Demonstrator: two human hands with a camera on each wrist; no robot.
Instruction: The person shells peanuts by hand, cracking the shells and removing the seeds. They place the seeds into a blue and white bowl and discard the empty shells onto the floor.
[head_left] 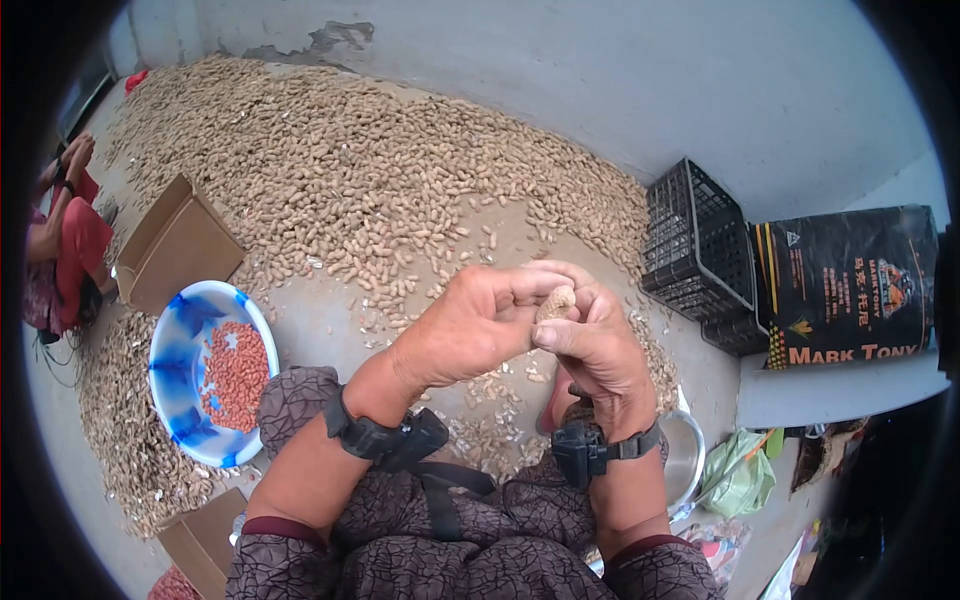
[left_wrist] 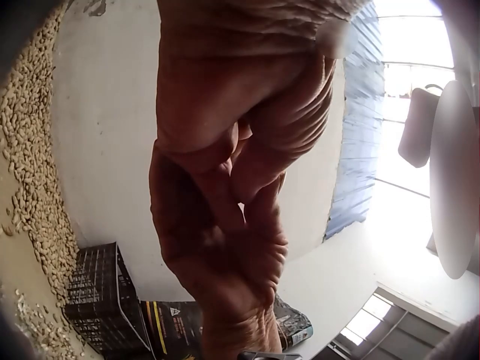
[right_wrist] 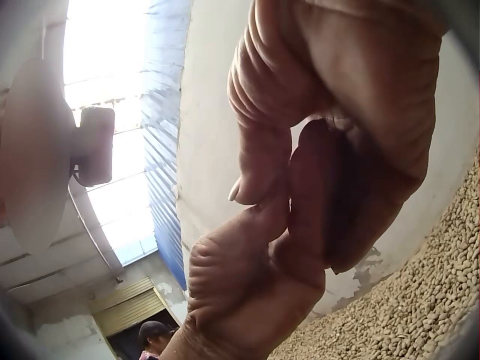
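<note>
One unshelled peanut (head_left: 556,303) is pinched by the right hand (head_left: 598,345), its thumb against the lower end of the shell. The left hand (head_left: 465,325) meets it from the other side, fingers curled at the peanut. Both hands are together above the lap. In the left wrist view the left hand (left_wrist: 240,82) is above the right hand (left_wrist: 225,247), fingers touching. In the right wrist view the right hand (right_wrist: 352,97) and the left hand (right_wrist: 247,277) also touch, and the peanut is hidden.
A heap of unshelled peanuts (head_left: 350,170) lies along the wall. At left are a blue-and-white basin (head_left: 180,370) with red kernels, a cardboard box (head_left: 185,250) and another person (head_left: 75,240). Black crates (head_left: 700,240) and a black sack (head_left: 850,285) are at right.
</note>
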